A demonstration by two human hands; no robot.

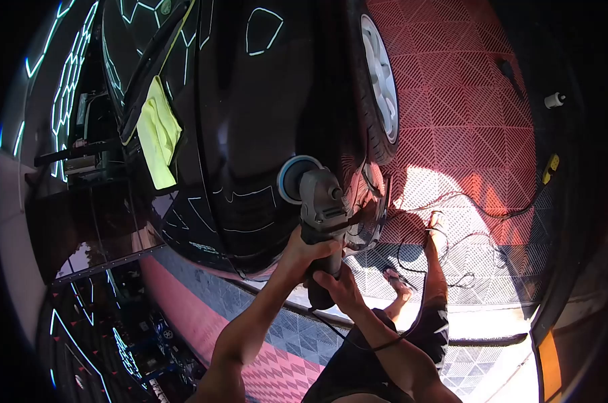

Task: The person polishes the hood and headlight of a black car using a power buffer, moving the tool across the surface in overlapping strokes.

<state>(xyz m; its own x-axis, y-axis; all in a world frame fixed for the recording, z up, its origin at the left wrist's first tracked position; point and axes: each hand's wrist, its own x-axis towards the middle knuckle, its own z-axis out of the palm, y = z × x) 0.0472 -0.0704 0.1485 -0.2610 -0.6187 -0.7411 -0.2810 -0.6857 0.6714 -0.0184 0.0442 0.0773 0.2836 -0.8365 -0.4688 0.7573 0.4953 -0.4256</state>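
Observation:
A grey and black power polisher (322, 201) has its round blue-rimmed pad (296, 178) at the glossy black car body (257, 127), near the corner by the wheel. My left hand (310, 250) is wrapped round the tool just behind its head. Lower on the tool's handle, my right hand (341, 285) is closed round the grip. A black cord runs from the handle's end beneath my right forearm. To the left, a yellow-green cloth (159, 134) lies on the dark bodywork.
The car's silver wheel (380, 77) stands at upper centre. Red and grey ridged floor tiles (451, 101) carry the looping black cord (495, 216) near my feet. At the right lie a white bottle (554, 101) and a yellow item (551, 168). Hexagonal lights reflect at the left.

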